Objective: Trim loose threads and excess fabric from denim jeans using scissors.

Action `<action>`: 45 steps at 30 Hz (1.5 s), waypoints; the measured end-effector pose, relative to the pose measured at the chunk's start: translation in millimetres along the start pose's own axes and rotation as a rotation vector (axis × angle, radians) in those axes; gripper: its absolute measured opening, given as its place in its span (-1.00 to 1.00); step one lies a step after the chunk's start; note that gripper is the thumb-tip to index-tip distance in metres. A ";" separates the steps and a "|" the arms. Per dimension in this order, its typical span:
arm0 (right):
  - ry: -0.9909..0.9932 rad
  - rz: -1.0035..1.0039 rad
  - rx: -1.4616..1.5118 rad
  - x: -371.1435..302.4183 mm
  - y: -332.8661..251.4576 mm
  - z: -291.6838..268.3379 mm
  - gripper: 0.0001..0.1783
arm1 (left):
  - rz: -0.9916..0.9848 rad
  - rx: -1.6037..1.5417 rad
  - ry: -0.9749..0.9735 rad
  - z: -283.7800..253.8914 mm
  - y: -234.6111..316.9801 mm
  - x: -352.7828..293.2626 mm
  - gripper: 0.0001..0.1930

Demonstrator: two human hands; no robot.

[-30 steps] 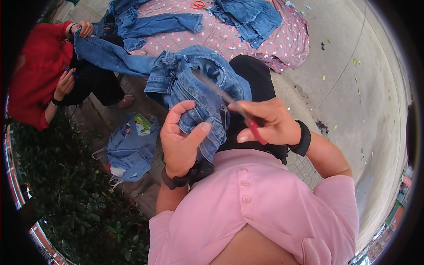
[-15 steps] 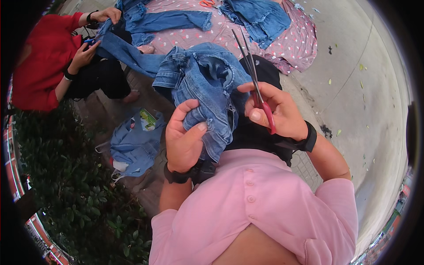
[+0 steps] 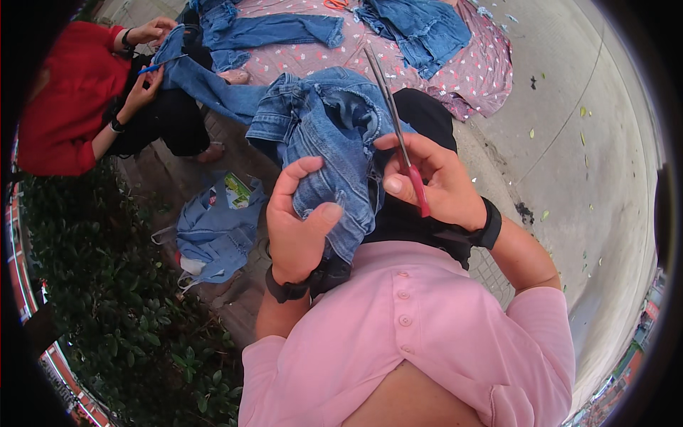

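A pair of blue jeans [image 3: 313,135] lies bunched over my lap, with a frayed opening near its top. My left hand [image 3: 299,220] holds its near part, thumb on the denim beside a small frayed spot, other fingers partly hidden. In my right hand [image 3: 430,178] is a pair of scissors [image 3: 391,107] with red handles. Its long metal blades point up and away, nearly together, above the denim. The right fingertips are close to the jeans' right edge; whether they touch it I cannot tell.
At the left a person in a red top [image 3: 78,99] holds blue-handled scissors [image 3: 149,69] and a long denim leg. More jeans [image 3: 284,32] lie on a patterned pink cloth [image 3: 320,60]. A pale denim bag [image 3: 220,228] sits by a dark green bush [image 3: 128,299].
My right hand and scissors have shifted slightly left, and the blades have come closer together. My left thumb has moved a little right. The other person's hands have shifted.
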State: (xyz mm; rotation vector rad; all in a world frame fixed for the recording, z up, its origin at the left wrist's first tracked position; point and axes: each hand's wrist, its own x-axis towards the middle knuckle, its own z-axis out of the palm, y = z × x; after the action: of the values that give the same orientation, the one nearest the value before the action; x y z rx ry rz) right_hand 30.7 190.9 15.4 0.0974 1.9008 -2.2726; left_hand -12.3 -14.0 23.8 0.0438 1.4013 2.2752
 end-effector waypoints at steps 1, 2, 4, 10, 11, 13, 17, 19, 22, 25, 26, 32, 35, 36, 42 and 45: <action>0.009 -0.005 -0.003 0.7 0.4 0.5 -0.49 | 0.046 0.087 -0.010 1.1 0.2 -0.4 -0.51; 0.018 -0.010 -0.006 1.3 0.9 0.7 -0.50 | 0.046 0.086 -0.009 3.8 1.7 -0.4 -0.51; 0.058 -0.044 -0.062 2.5 6.9 -0.5 -0.50 | 0.008 0.197 0.071 9.4 5.5 0.3 -0.55; 0.323 -0.217 -0.059 18.9 0.0 2.0 -0.41 | 0.021 0.173 0.107 3.6 10.7 6.7 -0.72; 0.354 -0.273 -0.162 21.4 -4.5 1.8 -0.41 | 0.023 0.173 0.110 3.6 11.8 6.7 -0.72; 0.386 -0.329 -0.268 23.6 -9.0 4.0 -0.41 | 0.028 0.239 0.086 5.1 13.2 7.7 -0.75; 0.182 -0.219 -0.219 32.6 2.1 13.9 -0.45 | -0.025 0.177 0.088 8.5 15.4 16.2 -0.77; 0.124 -0.143 -0.191 41.3 4.8 11.8 -0.51 | 0.021 0.236 0.028 4.7 15.3 21.7 -0.77; 0.149 -0.163 -0.192 49.0 11.9 6.9 -0.55 | -0.005 0.070 0.054 10.3 20.7 29.4 -0.72; 0.170 -0.053 -0.083 53.6 22.2 -1.5 -0.57 | -0.079 -0.142 0.008 17.3 29.2 34.9 -0.60; 0.168 -0.051 -0.080 56.0 27.8 -3.1 -0.57 | -0.080 -0.140 0.012 15.3 27.3 35.9 -0.60; 0.203 0.001 0.016 66.6 39.3 -4.5 -0.61 | 0.084 0.204 -0.147 19.6 21.9 30.0 -0.39; 0.203 -0.006 -0.013 71.6 42.9 -5.7 -0.62 | 0.084 0.310 -0.014 16.7 18.4 30.2 -0.37; 0.195 0.006 -0.010 73.1 43.1 -7.8 -0.63 | 0.119 0.442 -0.025 11.6 18.8 32.1 -0.41; 0.195 0.026 0.017 77.5 42.3 -10.8 -0.65 | 0.131 0.693 0.068 -10.8 14.6 41.7 -0.66; 0.201 0.037 0.023 77.6 45.4 -9.2 -0.64 | 0.143 0.716 0.111 -14.7 9.6 45.8 -0.74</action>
State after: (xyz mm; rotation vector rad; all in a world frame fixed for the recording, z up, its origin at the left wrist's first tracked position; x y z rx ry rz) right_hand -38.1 185.1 -43.0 0.3739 1.9480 -2.3383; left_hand -60.5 -11.5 15.3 0.2534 2.2622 1.7797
